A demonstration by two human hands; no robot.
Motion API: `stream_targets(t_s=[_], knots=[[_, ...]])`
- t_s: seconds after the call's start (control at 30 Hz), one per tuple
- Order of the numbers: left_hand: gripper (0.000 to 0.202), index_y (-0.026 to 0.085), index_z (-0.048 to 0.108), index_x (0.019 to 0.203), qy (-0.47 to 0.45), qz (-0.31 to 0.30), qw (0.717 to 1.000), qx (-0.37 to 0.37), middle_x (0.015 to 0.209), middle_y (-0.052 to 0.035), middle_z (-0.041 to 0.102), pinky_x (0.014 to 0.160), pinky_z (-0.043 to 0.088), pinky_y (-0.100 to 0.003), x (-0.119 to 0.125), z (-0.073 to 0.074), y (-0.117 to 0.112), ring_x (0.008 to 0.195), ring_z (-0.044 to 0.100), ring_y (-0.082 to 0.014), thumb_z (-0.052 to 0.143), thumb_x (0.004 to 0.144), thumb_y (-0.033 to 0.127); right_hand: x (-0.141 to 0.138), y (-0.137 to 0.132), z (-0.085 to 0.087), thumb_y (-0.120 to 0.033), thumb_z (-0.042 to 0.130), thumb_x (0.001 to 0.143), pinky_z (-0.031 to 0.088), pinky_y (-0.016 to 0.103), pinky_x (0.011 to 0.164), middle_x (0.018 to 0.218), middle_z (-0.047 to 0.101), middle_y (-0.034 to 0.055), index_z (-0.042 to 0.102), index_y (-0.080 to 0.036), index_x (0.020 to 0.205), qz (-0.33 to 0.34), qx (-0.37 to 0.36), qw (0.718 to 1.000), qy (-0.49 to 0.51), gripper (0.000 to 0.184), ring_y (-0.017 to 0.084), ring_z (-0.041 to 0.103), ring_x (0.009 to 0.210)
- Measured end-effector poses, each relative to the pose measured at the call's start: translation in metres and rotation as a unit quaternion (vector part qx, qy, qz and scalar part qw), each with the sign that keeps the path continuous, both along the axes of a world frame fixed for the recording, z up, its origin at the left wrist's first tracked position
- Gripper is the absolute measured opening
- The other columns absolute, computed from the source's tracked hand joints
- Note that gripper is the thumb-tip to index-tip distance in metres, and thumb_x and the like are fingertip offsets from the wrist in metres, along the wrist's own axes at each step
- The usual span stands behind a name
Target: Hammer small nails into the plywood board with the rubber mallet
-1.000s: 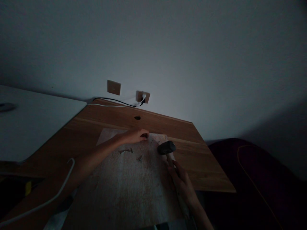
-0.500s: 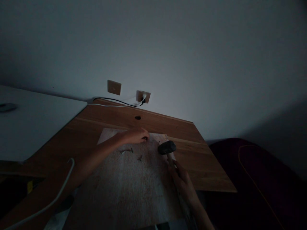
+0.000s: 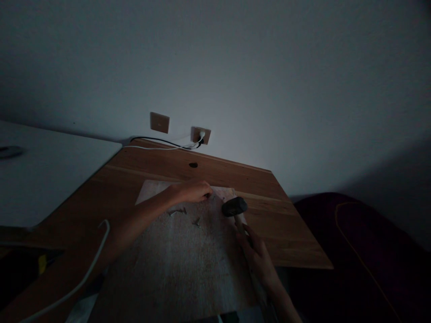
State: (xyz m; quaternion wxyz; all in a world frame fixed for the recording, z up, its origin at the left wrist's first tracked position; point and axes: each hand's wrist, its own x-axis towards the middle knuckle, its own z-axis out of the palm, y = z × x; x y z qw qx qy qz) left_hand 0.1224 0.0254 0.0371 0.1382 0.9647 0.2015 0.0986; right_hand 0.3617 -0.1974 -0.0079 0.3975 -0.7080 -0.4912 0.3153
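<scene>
My right hand is closed round the handle of a mallet with a thick black head. The mallet head is over the right side of a worn, pale wooden board. Near the board's far edge, my left hand is pinched shut with its fingertips low. Whatever those fingers hold is too small and dark to make out. Several small metal pieces that look like screws or nails lie on the board, with more pieces closer to its middle.
The board rests on a brown wooden tabletop against a pale wall. Cables run to a wall socket. A white surface stands at left, a dark purple rounded thing at right. A white cord crosses my left forearm.
My left hand has shifted slightly right, toward the mallet head. The white cord on my left forearm has moved a little too. My right hand and the mallet are nearly still.
</scene>
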Motion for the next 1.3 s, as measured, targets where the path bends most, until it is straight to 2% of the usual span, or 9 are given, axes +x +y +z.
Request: stream_targets(t_s=[0.13, 0.3, 0.43, 0.67, 0.8, 0.87, 0.97, 1.13, 1.3], knots=[[0.013, 0.019, 0.077, 0.090, 0.005, 0.010, 1.000, -0.019, 0.092, -0.0046, 0.079, 0.076, 0.048, -0.026, -0.002, 0.000, 0.001, 0.086, 0.073, -0.0188, 0.073, 0.087, 0.007, -0.002, 0.000, 0.003, -0.087, 0.067, 0.080, 0.059, 0.047, 0.102, 0.125, 0.081, 0.0173, 0.078, -0.019, 0.126, 0.005, 0.004, 1.000, 0.007, 0.083, 0.038, 0.075, 0.118], [0.006, 0.019, 0.076, 0.090, -0.006, 0.020, 0.999, -0.030, 0.087, -0.0026, 0.077, 0.072, 0.045, -0.026, -0.003, -0.002, 0.004, 0.078, 0.069, -0.0165, 0.075, 0.089, 0.014, -0.003, 0.000, 0.004, -0.090, 0.067, 0.077, 0.062, 0.045, 0.095, 0.121, 0.083, 0.0168, 0.080, -0.021, 0.123, -0.008, 0.011, 1.000, 0.005, 0.084, 0.039, 0.076, 0.114], [0.003, 0.019, 0.076, 0.090, -0.007, 0.019, 0.999, -0.038, 0.089, -0.0031, 0.077, 0.071, 0.044, -0.026, -0.003, -0.003, 0.006, 0.078, 0.068, -0.0161, 0.077, 0.088, 0.017, -0.002, 0.000, 0.004, -0.086, 0.068, 0.080, 0.062, 0.044, 0.095, 0.122, 0.082, 0.0166, 0.079, -0.019, 0.127, -0.003, 0.009, 1.000, 0.001, 0.082, 0.039, 0.075, 0.116], [0.008, 0.018, 0.075, 0.091, -0.010, 0.021, 0.998, -0.066, 0.093, -0.0037, 0.077, 0.073, 0.044, -0.026, -0.005, -0.002, 0.005, 0.081, 0.068, -0.0160, 0.074, 0.087, 0.011, 0.000, 0.000, 0.003, -0.080, 0.068, 0.084, 0.062, 0.041, 0.086, 0.103, 0.083, 0.0143, 0.077, -0.015, 0.130, 0.011, -0.004, 1.000, 0.005, 0.080, 0.037, 0.077, 0.103], [0.014, 0.017, 0.075, 0.101, -0.018, 0.025, 0.997, -0.064, 0.098, -0.0044, 0.077, 0.073, 0.044, -0.025, -0.003, 0.000, 0.000, 0.082, 0.068, -0.0165, 0.079, 0.087, 0.017, -0.002, 0.000, 0.003, -0.080, 0.069, 0.083, 0.060, 0.044, 0.093, 0.114, 0.083, 0.0144, 0.078, -0.018, 0.127, -0.005, 0.009, 1.000, 0.007, 0.077, 0.037, 0.076, 0.108], [0.011, 0.018, 0.075, 0.099, -0.019, 0.021, 0.998, -0.052, 0.098, -0.0043, 0.077, 0.074, 0.045, -0.025, -0.001, 0.000, -0.001, 0.083, 0.069, -0.0172, 0.079, 0.089, 0.019, -0.002, 0.000, 0.004, -0.082, 0.069, 0.082, 0.060, 0.045, 0.095, 0.118, 0.083, 0.0153, 0.078, -0.018, 0.126, -0.001, 0.009, 1.000, 0.008, 0.078, 0.038, 0.076, 0.110], [0.003, 0.017, 0.075, 0.092, -0.032, 0.009, 0.998, -0.052, 0.096, -0.0047, 0.076, 0.076, 0.045, -0.025, -0.001, -0.004, 0.002, 0.086, 0.070, -0.0172, 0.074, 0.092, 0.014, -0.003, -0.001, 0.005, -0.084, 0.069, 0.081, 0.061, 0.042, 0.092, 0.116, 0.083, 0.0160, 0.078, -0.018, 0.126, 0.006, -0.001, 1.000, 0.010, 0.081, 0.038, 0.076, 0.111], [0.013, 0.016, 0.077, 0.094, -0.085, 0.005, 0.990, -0.115, 0.095, -0.0039, 0.078, 0.077, 0.047, -0.023, -0.009, -0.018, 0.011, 0.084, 0.071, -0.0157, 0.070, 0.088, 0.007, -0.002, -0.001, 0.005, -0.082, 0.066, 0.085, 0.059, 0.043, 0.097, 0.122, 0.081, 0.0166, 0.076, -0.017, 0.132, 0.009, -0.001, 1.000, 0.017, 0.081, 0.037, 0.075, 0.115], [0.018, 0.017, 0.079, 0.096, -0.128, -0.018, 0.978, -0.165, 0.098, -0.0052, 0.080, 0.081, 0.049, -0.024, -0.014, -0.029, 0.020, 0.090, 0.073, -0.0168, 0.069, 0.086, 0.007, -0.003, 0.001, 0.008, -0.080, 0.066, 0.087, 0.059, 0.043, 0.096, 0.116, 0.082, 0.0166, 0.077, -0.017, 0.129, 0.035, 0.013, 0.999, 0.018, 0.077, 0.036, 0.076, 0.110]])
